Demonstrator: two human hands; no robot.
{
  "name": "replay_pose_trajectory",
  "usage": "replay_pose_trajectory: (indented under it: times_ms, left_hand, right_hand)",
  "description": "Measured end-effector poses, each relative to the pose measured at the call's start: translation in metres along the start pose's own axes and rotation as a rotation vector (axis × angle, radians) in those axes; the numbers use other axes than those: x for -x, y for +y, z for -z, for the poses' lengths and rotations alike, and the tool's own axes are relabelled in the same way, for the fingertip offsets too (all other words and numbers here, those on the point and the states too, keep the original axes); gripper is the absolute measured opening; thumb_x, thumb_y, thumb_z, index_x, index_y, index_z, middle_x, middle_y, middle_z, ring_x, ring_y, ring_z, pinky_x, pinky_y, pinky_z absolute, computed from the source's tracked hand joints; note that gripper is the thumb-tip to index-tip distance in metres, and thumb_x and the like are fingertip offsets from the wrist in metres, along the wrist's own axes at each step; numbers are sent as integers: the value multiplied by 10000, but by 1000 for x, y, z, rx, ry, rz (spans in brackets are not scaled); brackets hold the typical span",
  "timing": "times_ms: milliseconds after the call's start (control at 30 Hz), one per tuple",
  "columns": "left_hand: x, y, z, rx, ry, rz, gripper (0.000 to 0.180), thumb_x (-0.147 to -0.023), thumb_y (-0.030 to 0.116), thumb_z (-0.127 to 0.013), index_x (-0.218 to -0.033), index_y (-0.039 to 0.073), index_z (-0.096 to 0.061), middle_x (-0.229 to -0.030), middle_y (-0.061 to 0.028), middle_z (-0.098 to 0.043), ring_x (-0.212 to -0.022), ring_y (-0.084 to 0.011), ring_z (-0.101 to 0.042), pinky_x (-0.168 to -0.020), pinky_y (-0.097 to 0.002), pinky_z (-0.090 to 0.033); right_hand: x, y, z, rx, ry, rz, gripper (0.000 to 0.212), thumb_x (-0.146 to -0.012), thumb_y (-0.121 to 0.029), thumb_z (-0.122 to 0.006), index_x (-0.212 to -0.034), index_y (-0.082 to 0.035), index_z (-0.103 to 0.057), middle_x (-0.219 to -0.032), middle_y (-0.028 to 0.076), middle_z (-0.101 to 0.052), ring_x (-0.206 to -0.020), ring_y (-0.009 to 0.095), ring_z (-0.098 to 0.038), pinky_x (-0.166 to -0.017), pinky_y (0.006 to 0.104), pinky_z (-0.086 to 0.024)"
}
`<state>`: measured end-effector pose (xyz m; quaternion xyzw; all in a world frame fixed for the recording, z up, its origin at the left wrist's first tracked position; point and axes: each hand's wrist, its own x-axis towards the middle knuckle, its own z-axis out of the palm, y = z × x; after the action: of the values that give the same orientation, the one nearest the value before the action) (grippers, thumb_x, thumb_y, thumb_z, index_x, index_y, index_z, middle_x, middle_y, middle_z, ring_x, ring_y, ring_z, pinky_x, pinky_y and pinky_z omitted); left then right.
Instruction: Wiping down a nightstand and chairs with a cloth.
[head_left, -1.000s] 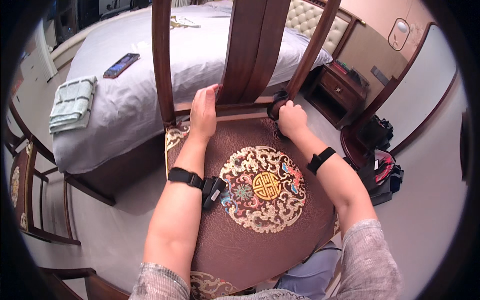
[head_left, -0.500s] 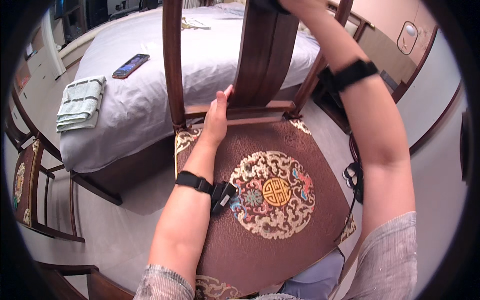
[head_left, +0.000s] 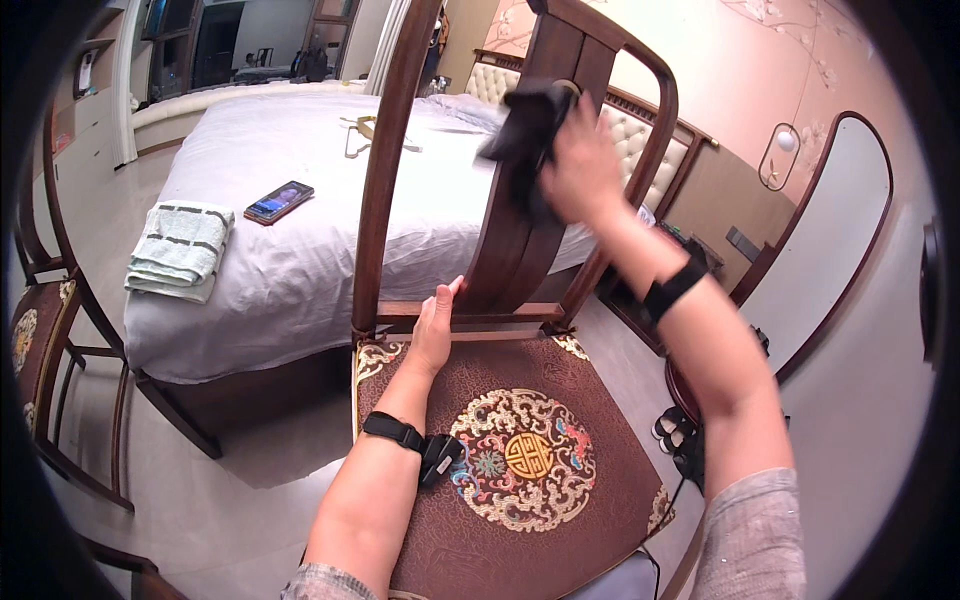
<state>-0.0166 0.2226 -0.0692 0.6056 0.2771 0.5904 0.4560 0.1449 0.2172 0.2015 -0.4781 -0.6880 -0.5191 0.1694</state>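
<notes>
A dark wooden chair stands before me, with a brown patterned seat cushion (head_left: 430,535) and a wide curved back slat (head_left: 500,245). My left hand (head_left: 432,335) is at the slat's lower left edge, thumb up and fingertips at the wood; the rest of its fingers are partly hidden. Higher up, my right hand (head_left: 585,165) holds a black cloth (head_left: 535,150) against the front of the slat. Both the hand and the cloth are smeared by motion. Each forearm wears a black strap, and the left strap carries a small black device (head_left: 440,458).
Behind the chair is a bed with a grey sheet (head_left: 270,320). On it lie a phone (head_left: 280,202), a folded striped towel (head_left: 180,250) and hangers (head_left: 370,135). Another chair (head_left: 45,330) stands at the left, a tall mirror (head_left: 835,210) at the right. Shoes (head_left: 675,430) lie on the floor.
The view has tilted up, showing more of the chair's top, the window and the wall. My right hand has come down the slat with the black cloth. My left hand keeps its place.
</notes>
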Motion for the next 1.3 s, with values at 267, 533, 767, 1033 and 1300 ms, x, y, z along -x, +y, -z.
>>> replay_pose_trajectory:
  times_ms: [267,533,767,1033,1300]
  left_hand:
    - [10,11,5,-97,16,-1,806,-977,638,-128,-1358,38,-507,-1377,-188,-505,-1307,-334,-400,-1113,-382,-254]
    - [7,30,-3,-17,2,-22,789,-992,608,-200,-1278,-43,-540,-1293,-220,-568,-1256,-326,-492,-1073,-361,-321]
    - [3,11,7,25,-50,70,871,-963,670,-233,-1393,-66,-410,-1434,-176,-432,-1360,-254,-353,-1148,-363,-200]
    - [5,14,0,-3,-11,53,835,-980,639,-210,-1332,-68,-480,-1368,-212,-497,-1328,-272,-412,-1117,-334,-256]
    - [7,19,5,-33,-56,89,847,-977,643,-246,-1406,-73,-384,-1439,-175,-423,-1363,-249,-351,-1151,-359,-200]
  right_hand:
    - [-146,8,26,-148,139,-316,798,-910,-509,-478,-1492,-20,-237,-1534,261,-212,-1439,407,-151,-1179,425,-174]
    - [-140,129,-6,-287,-6,-606,703,-931,-573,-336,-1450,-99,-365,-1496,195,-333,-1398,357,-291,-1128,546,-229]
    - [-60,131,-44,177,-96,-635,775,-812,-406,-666,-1444,-62,-377,-1531,167,-248,-1425,339,-200,-1078,562,-316]
    - [-56,182,-51,-120,-16,-862,640,-833,-412,-583,-1262,57,-505,-1279,313,-461,-1125,427,-558,-978,422,-463]
    - [0,155,-47,-235,-149,-850,764,-812,-691,-463,-1149,-34,-660,-1208,227,-615,-1191,338,-557,-1035,368,-394]
